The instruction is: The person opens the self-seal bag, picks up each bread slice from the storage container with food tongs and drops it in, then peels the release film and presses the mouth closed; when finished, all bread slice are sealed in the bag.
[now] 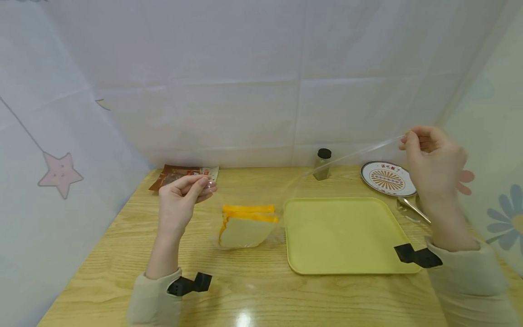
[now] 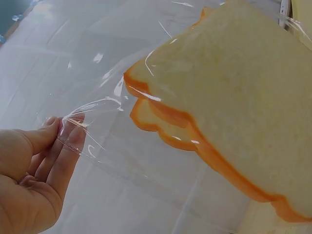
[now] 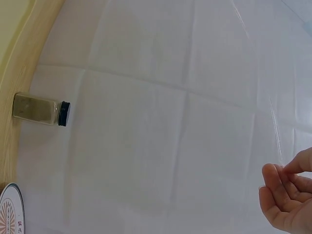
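Note:
My left hand (image 1: 180, 202) pinches one edge of a clear plastic wrapper (image 2: 100, 114) between thumb and fingers. The right hand (image 1: 436, 159), raised higher and far to the right, pinches another part of the same clear plastic, drawn out into a thin slanting strip (image 1: 377, 146). Slices of bread (image 1: 247, 234) with orange-brown crusts lie stacked in or under the plastic, between the hands and left of the tray. In the left wrist view the bread (image 2: 239, 92) shows large, with shiny folds of plastic across it. Whether the plastic is a bag or a loose sheet, I cannot tell.
A yellow tray (image 1: 347, 236) lies on the wooden table (image 1: 135, 254), right of the bread. Behind it stands a black-lidded spice jar (image 1: 322, 169). A patterned plate (image 1: 369, 175) and a metal utensil (image 1: 416, 210) are at the right. A brown packet (image 1: 163, 175) lies back left.

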Demonstrator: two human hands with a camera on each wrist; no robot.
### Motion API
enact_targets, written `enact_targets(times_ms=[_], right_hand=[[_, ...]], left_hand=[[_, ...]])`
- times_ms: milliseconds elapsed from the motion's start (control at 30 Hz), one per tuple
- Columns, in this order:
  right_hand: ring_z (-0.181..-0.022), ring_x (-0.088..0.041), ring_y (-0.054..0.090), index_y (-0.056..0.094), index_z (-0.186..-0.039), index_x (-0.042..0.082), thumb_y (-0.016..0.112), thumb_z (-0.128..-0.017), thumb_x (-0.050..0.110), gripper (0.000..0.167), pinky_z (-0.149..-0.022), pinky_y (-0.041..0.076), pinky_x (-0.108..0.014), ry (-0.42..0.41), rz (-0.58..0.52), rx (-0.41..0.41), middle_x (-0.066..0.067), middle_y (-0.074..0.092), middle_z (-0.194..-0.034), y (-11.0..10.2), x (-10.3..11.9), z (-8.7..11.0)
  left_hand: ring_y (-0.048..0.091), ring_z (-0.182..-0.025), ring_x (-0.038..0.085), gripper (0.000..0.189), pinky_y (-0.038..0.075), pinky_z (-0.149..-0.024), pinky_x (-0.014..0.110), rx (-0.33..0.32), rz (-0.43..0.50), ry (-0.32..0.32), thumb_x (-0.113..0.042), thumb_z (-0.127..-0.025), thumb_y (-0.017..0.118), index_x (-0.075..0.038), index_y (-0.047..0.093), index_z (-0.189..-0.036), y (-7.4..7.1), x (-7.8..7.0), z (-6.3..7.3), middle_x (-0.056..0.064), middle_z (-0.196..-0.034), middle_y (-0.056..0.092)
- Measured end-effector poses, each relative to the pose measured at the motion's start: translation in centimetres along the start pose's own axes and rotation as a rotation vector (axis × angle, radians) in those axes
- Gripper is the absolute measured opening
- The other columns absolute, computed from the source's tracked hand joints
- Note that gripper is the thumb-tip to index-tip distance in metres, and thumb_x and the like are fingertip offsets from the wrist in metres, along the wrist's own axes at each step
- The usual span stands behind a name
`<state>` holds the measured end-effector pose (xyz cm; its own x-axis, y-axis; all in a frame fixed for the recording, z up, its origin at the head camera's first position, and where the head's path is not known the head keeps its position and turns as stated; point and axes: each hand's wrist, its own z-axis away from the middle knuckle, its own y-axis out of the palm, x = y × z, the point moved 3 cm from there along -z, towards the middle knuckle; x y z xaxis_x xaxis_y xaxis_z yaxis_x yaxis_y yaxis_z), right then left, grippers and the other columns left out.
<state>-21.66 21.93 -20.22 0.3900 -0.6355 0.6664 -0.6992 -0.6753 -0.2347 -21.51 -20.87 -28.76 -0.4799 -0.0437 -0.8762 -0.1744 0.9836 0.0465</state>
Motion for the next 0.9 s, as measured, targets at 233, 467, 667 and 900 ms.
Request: enact_targets(times_ms=[233, 467, 667, 900], right_hand=[[-0.061, 0.017, 0.053, 0.069, -0.091, 0.004, 0.055, -0.092, 0.015, 0.018, -0.056, 0.038, -0.004, 0.024, 0.040, -0.019, 0.038, 0.052, -0.067, -0.7, -0.9, 0.0], [-0.057, 0.021, 0.049, 0.067, -0.091, -0.006, 0.054, -0.091, 0.012, 0.022, -0.058, 0.039, 0.002, -0.024, 0.053, -0.055, 0.042, 0.049, -0.065, -1.0, -1.2, 0.3], [-0.058, 0.021, 0.050, 0.068, -0.088, -0.003, 0.054, -0.091, 0.012, 0.021, -0.061, 0.041, 0.001, -0.012, 0.035, -0.075, 0.040, 0.050, -0.066, -1.1, -2.0, 0.4], [-0.062, 0.025, 0.049, 0.069, -0.089, -0.001, 0.058, -0.091, 0.011, 0.017, -0.050, 0.037, -0.001, -0.091, 0.075, 0.091, 0.044, 0.050, -0.068, -1.5, -1.5, 0.7]], left_hand=[[0.072, -0.074, 0.013, 0.023, 0.058, -0.069, 0.028, 0.003, -0.003, -0.016, -0.007, -0.089, 0.062, 0.012, 0.067, -0.102, -0.2, 0.2, 0.0, -0.006, -0.082, 0.074], [0.071, -0.070, 0.008, 0.021, 0.058, -0.068, 0.028, 0.007, -0.024, -0.033, -0.008, -0.088, 0.064, 0.009, 0.068, -0.100, -0.1, 0.4, 0.0, -0.007, -0.079, 0.073], [0.071, -0.072, 0.009, 0.018, 0.058, -0.069, 0.027, 0.022, -0.010, -0.026, -0.007, -0.089, 0.063, 0.006, 0.069, -0.100, -0.1, 0.4, 0.0, -0.007, -0.081, 0.073], [0.072, -0.074, 0.012, 0.018, 0.058, -0.069, 0.028, 0.011, -0.023, 0.006, -0.007, -0.089, 0.063, 0.006, 0.069, -0.098, -0.3, 0.3, -0.2, -0.005, -0.080, 0.074]])
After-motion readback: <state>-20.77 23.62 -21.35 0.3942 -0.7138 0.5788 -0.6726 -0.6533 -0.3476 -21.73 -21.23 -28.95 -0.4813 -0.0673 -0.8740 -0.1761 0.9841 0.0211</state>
